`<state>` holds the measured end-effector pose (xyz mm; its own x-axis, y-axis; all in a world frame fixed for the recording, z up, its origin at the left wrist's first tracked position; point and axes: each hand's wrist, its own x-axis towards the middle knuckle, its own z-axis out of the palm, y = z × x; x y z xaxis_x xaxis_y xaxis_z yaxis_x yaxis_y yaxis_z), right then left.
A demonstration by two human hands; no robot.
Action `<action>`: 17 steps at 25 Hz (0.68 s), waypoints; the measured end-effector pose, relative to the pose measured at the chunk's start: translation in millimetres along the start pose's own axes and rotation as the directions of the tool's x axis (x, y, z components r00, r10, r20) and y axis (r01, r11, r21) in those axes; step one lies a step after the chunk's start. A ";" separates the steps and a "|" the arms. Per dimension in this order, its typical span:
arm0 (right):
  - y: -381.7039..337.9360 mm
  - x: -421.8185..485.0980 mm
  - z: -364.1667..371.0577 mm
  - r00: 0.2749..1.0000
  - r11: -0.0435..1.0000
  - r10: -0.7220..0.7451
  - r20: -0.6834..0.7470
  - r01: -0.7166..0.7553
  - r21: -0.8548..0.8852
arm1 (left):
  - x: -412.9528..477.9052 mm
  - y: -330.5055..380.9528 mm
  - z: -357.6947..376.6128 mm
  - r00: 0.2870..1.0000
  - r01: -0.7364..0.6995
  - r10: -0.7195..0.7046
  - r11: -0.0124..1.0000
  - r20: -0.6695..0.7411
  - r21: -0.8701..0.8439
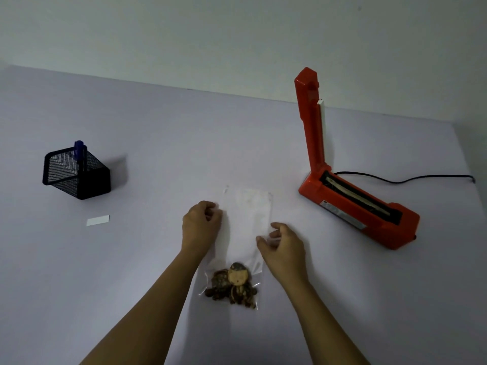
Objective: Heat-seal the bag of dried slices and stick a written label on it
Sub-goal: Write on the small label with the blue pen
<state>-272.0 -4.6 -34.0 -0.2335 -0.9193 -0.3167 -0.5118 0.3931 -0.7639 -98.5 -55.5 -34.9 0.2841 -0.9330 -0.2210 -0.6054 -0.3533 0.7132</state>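
Plain wall behind a pale bench [131,259]. Clear bag [245,222] lies flat mid-bench, dried slices [233,285] bunched at its near end. Left hand [200,225] pinches the bag's left edge and right hand [283,246] its right edge, fingers curled. Likely light, floppy and slick film, brittle slices; best held by the empty upper edges. Heat sealer [350,204] sits right of the bag, arm raised, cord [408,179] trailing away. Label [97,220] and mesh pen holder [76,175] with pen [79,150] lie well left. Nothing blocks the way to the sealer.
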 end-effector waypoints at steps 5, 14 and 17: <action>-52.0 1.8 -10.0 0.964 0.967 -0.244 -0.105 0.234 -0.096 | -2.6 15.6 -61.2 0.990 -0.078 0.068 0.994 -0.127 -0.081; -234.6 37.8 136.0 0.847 0.852 -0.523 0.094 0.518 0.077 | 81.0 -63.0 -262.8 0.870 0.070 -0.065 0.997 -0.488 -0.008; -274.5 47.7 194.0 0.820 0.833 -0.552 0.152 0.551 0.055 | 109.5 -94.8 -273.5 0.953 0.139 -0.112 0.987 -0.283 0.077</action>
<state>17.8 -159.5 51.5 0.2168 -0.9732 0.0767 -0.5090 -0.1798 -0.8418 193.3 -105.3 55.2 0.5490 -0.8295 -0.1025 -0.6153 -0.4840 0.6222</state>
